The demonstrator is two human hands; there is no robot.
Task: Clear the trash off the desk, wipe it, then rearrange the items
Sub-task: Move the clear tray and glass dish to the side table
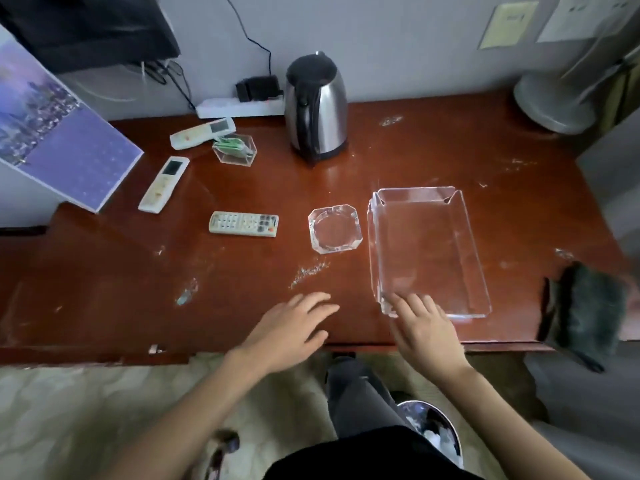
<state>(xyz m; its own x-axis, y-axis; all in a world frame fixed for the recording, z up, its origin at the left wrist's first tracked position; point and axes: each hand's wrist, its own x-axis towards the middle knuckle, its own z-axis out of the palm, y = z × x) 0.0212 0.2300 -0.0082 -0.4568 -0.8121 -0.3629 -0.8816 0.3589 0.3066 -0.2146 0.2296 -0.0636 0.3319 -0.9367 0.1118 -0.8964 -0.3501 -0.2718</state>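
A clear acrylic tray [478, 258] lies on the brown desk [104, 271], right of centre. My right hand [427, 332] reaches over the front edge with straight fingers touching the tray's near left corner. To its left, my left hand [289, 329] hovers open above the desk, holding nothing. A glass ashtray [335, 233] sits beside the tray's left wall. Three remotes lie to the left: one [244, 224] near the ashtray, one [163, 184] further left, one [202, 133] at the back. A dark cloth [585, 313] lies at the desk's right edge.
A steel kettle [317, 107] stands at the back centre beside a power strip [239, 106]. A small clear box [235, 150] with green items is near the remotes. A purple calendar [65, 147] leans at the left. A bin [438, 431] with trash stands on the floor below.
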